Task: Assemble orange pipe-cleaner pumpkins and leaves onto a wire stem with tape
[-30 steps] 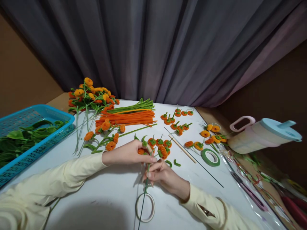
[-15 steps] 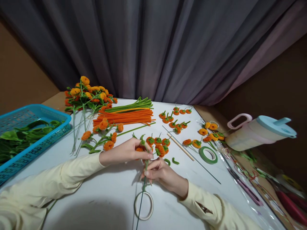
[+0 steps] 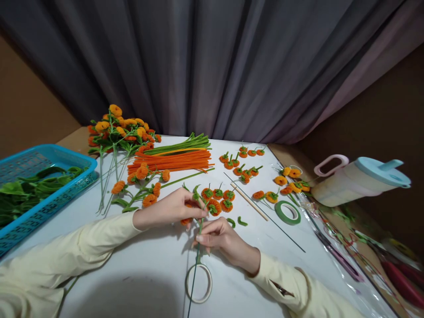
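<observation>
Near the front middle of the table, my left hand (image 3: 188,206) is closed on the upper part of a pipe-cleaner flower stem (image 3: 200,225), with green leaf tips and orange blooms around its fingers. Just below, my right hand (image 3: 222,238) pinches the same stem where it meets a long dark green wire. That wire runs down toward me across a roll of floral tape (image 3: 198,285), whose green strip rises to my right fingers. Loose orange flower heads (image 3: 226,205) lie right beside my hands. Two short curled green pieces (image 3: 241,221) rest to their right.
A blue basket (image 3: 89,176) of green leaves stands left. Behind are finished flowers (image 3: 115,110) and bundled orange pipe cleaners (image 3: 172,161). On the right lie a wooden stick (image 3: 250,202), a green tape roll (image 3: 278,213), pink-handled scissors (image 3: 344,263) and a tumbler (image 3: 351,183).
Both hands have shifted slightly left with the stem. An orange bloom by my left fingers has turned and now sits a little further left. Both grips stay closed.
</observation>
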`<action>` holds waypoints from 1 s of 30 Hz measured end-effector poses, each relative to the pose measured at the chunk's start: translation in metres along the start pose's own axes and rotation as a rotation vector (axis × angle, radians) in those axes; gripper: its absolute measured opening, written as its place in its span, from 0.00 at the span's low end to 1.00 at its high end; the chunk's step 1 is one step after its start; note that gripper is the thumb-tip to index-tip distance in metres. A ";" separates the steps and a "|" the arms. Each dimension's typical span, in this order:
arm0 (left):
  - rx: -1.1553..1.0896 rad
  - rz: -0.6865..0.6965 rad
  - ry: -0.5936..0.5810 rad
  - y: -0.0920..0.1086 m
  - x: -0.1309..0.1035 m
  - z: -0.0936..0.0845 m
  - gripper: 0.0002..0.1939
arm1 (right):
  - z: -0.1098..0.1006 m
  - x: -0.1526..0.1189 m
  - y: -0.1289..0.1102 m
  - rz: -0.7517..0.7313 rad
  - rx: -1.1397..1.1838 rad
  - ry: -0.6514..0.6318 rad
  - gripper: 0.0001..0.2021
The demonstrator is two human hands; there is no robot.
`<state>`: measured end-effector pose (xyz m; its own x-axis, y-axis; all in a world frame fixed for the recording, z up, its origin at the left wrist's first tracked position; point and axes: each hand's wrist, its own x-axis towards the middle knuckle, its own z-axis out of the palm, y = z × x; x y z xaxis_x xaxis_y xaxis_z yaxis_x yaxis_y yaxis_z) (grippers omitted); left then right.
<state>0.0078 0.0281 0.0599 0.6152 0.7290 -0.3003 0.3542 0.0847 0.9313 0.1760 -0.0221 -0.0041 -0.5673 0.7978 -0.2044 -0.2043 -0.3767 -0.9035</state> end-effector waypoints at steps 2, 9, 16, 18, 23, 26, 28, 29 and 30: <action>-0.004 -0.018 -0.010 0.001 0.000 0.000 0.09 | 0.001 0.000 -0.001 0.001 0.000 -0.004 0.13; 0.075 -0.033 0.000 0.004 -0.002 -0.002 0.11 | -0.001 0.000 0.000 -0.023 -0.034 -0.009 0.14; 0.080 -0.017 -0.028 -0.001 0.001 -0.001 0.10 | -0.001 0.000 0.001 -0.034 -0.091 -0.006 0.14; 0.066 -0.027 -0.027 -0.002 0.001 0.000 0.10 | -0.001 0.000 0.001 -0.031 -0.091 -0.005 0.13; 0.055 -0.048 -0.006 -0.004 0.000 0.001 0.11 | 0.000 0.000 0.001 -0.046 -0.095 0.002 0.13; 0.011 -0.048 -0.002 -0.005 0.000 0.003 0.10 | 0.001 0.000 0.000 -0.036 -0.094 0.007 0.13; -0.021 -0.072 0.000 -0.006 0.000 0.004 0.11 | 0.001 0.000 0.000 -0.030 -0.087 0.010 0.13; -0.042 -0.089 0.001 -0.006 0.001 0.004 0.12 | 0.001 0.000 0.000 -0.031 -0.086 0.011 0.13; -0.071 -0.104 0.001 -0.006 0.001 0.005 0.14 | 0.001 0.000 0.000 -0.031 -0.086 0.009 0.13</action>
<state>0.0097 0.0252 0.0524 0.5770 0.7143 -0.3961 0.3652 0.2081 0.9074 0.1754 -0.0225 -0.0037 -0.5543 0.8128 -0.1791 -0.1518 -0.3102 -0.9385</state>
